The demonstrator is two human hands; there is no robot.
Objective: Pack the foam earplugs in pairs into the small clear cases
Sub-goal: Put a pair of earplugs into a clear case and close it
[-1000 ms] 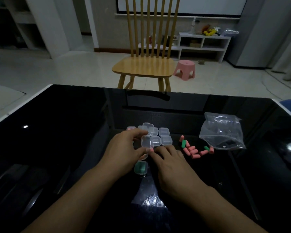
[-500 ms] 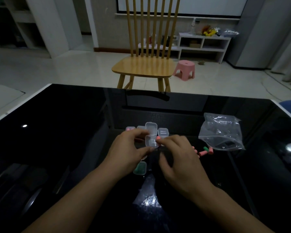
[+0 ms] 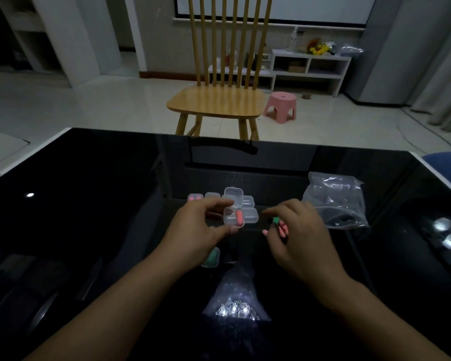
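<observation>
My left hand [image 3: 198, 230] grips a small clear case [image 3: 231, 217] just above the black table [image 3: 89, 204], its lid [image 3: 233, 196] standing open. One pink earplug [image 3: 240, 218] lies inside it. My right hand [image 3: 297, 238] hovers to the right of the case with thumb and forefinger apart and nothing visibly held. In the gap between its fingers show loose earplugs on the table, a green one [image 3: 276, 220] and a pink one [image 3: 283, 229]. More clear cases [image 3: 250, 201] sit behind the held case; the one at the far left [image 3: 195, 197] holds pink plugs.
A case with green plugs [image 3: 211, 257] lies beside my left wrist. A crumpled clear bag [image 3: 333, 199] sits at the right, and another glinting bag [image 3: 236, 306] lies near the front edge between my forearms. A wooden chair [image 3: 216, 100] stands beyond the table.
My right hand brought a pink earplug to the open case, left it inside, and moved right to the loose earplugs. My left hand kept hold of the case.
</observation>
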